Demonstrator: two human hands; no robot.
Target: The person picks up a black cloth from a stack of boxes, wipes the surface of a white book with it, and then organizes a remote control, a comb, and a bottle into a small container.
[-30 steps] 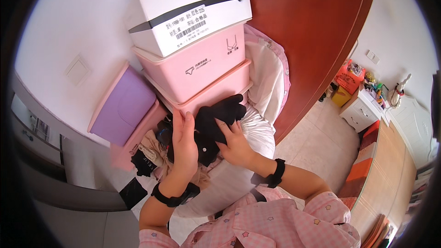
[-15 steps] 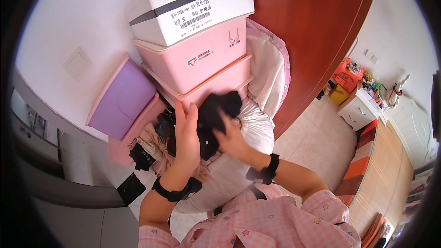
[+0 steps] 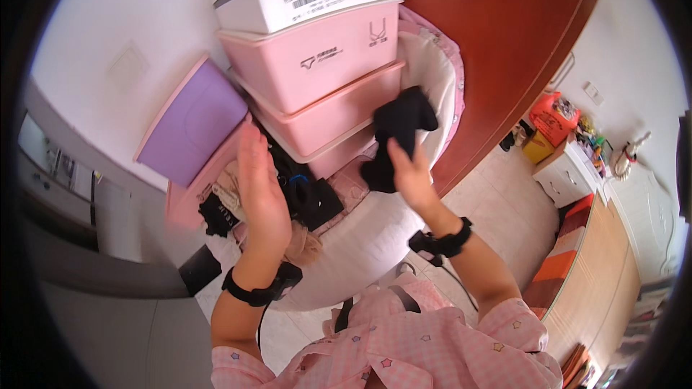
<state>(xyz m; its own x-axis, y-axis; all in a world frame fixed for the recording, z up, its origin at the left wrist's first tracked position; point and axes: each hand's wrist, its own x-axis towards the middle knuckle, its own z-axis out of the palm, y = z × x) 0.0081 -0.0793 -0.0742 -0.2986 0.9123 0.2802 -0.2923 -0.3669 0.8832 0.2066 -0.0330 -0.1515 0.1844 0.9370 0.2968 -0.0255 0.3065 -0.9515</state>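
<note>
My right hand (image 3: 417, 181) grips a soft black cloth garment (image 3: 405, 119), its fingers partly hidden behind the fabric. The garment hangs above a white cushioned surface (image 3: 360, 245), close to the right side of the stacked pink boxes (image 3: 310, 75). My left hand (image 3: 264, 191) is raised and flat, fingers stretched out together, with nothing in it. Around it lies a loose pile of clothing: black pieces (image 3: 317, 202), a beige cloth (image 3: 229, 184) and a black item with light lettering (image 3: 216, 216). Part of this pile is hidden behind my left hand.
A white shoe box (image 3: 310, 0) tops the pink stack. To the left, a purple bin (image 3: 191, 122) leans above a pink container (image 3: 205, 180). A red-brown wooden panel (image 3: 504, 43) rises on the right. Farther off are a white drawer cabinet (image 3: 566, 176) and a wooden surface (image 3: 602, 266).
My right hand has lifted the black garment up and right, off the pile. My left hand has shifted left, still flat. The view has tilted slightly, so the boxes sit higher.
</note>
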